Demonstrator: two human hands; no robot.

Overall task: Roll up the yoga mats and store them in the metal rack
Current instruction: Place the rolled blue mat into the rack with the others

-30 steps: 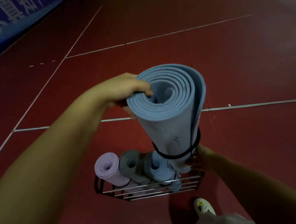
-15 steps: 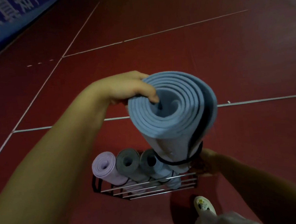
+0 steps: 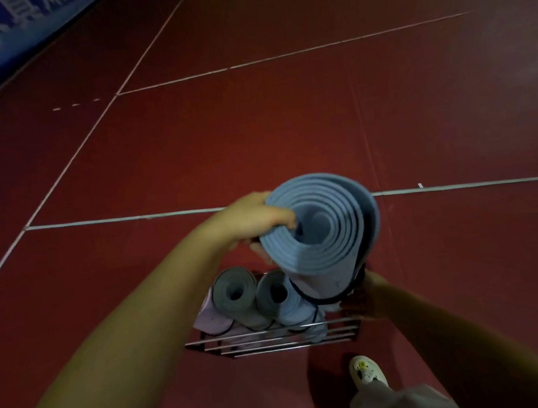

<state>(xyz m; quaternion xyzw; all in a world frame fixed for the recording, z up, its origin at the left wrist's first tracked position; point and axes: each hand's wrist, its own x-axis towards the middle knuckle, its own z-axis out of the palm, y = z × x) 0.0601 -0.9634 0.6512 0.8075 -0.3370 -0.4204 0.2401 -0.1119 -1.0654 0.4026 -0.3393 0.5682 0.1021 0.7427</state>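
Observation:
A rolled blue yoga mat (image 3: pixel 324 241) with a black strap round it stands nearly upright over the right end of the metal rack (image 3: pixel 271 340). My left hand (image 3: pixel 256 219) grips its top rim, thumb over the edge. Lower down, my right hand (image 3: pixel 363 296) holds the roll near the strap. The mat's bottom end is hidden behind the rack contents. In the rack stand a lilac rolled mat (image 3: pixel 210 318), a grey rolled mat (image 3: pixel 235 290) and a smaller blue rolled mat (image 3: pixel 282 298).
The rack stands on a dark red sports floor (image 3: pixel 256 134) with white lines. My shoe (image 3: pixel 367 375) is just right of the rack's front. A blue banner (image 3: pixel 1 34) runs along the far left wall.
The blue mat has come lower and more upright over the rack's right end. Both hands kept their hold and moved down with it.

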